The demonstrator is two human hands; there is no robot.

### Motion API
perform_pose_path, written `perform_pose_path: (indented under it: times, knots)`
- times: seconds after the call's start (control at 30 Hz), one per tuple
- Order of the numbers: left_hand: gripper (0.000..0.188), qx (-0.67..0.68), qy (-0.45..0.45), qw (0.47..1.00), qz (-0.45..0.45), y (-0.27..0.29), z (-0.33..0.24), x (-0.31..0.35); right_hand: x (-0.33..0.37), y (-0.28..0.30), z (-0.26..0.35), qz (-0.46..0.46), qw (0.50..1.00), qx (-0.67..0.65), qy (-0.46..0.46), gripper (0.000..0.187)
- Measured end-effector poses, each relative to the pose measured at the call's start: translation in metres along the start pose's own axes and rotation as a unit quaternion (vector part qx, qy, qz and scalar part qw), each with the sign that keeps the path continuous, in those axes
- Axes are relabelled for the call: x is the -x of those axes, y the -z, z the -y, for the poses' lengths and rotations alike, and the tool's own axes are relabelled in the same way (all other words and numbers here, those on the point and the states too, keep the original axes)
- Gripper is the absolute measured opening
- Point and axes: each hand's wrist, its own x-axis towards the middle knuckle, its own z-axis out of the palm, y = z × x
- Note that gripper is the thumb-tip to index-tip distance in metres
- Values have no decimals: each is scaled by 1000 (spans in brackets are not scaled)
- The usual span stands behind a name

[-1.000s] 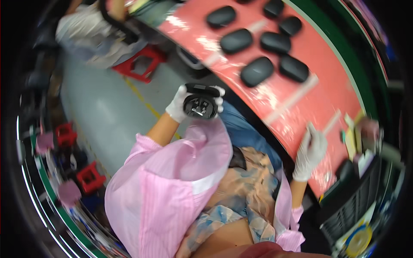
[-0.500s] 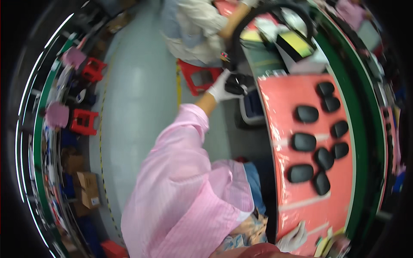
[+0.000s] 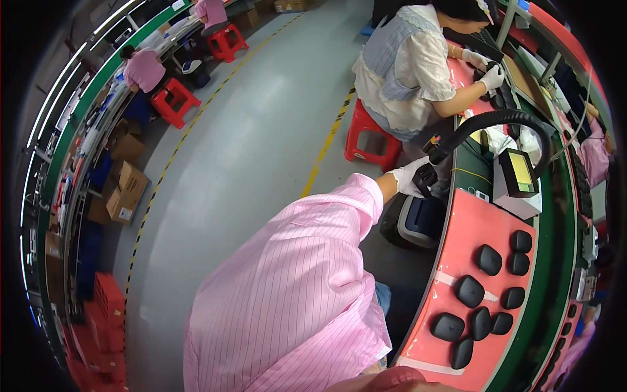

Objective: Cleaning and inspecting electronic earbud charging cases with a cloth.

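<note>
My left hand [image 3: 411,179], in a white glove, reaches far out at the end of the pink striped sleeve. Its fingers are closed around a small black case [image 3: 424,177], whose exact shape is partly hidden by the glove. Just above it is the end of a thick black ribbed hose [image 3: 496,119]; whether the two touch I cannot tell. Several rounded black cases [image 3: 469,291] lie spread on the pink-red bench mat [image 3: 418,340]. My right hand is out of the picture.
Below my left hand stands a dark bin with a grey rim [image 3: 408,232]. A white box with a yellow-faced display [image 3: 520,171] sits past the mat. Beyond, a co-worker [image 3: 408,72] on a red stool [image 3: 356,147] handles a dark piece. A green rail [image 3: 555,242] borders the bench.
The view has swung, bringing the co-worker and hose fully into sight. My left hand still holds the black case near the hose end. My right hand has left the picture.
</note>
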Motion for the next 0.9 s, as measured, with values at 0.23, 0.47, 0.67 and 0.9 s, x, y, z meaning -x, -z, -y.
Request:
perform_pose_path:
  times: [0.23, 0.47, 0.67, 0.9]
  knots:
    - [38, 101, -169, 980, 36, 22, 34, 21, 14, -6, -5, 7, 996, -14, -84, 23]
    - [94, -118, -115, 948, 271, -81, 82, 214, -22, 20, 28, -40, 911, -280, -301, 19]
    - [103, -272, -95, 844, 453, -177, 142, 261, -74, 50, 55, -69, 950, -294, -85, 24]
    - [98, -255, 1, 790, 558, -204, 185, 268, -85, 73, 54, 38, 971, -229, 61, 34]
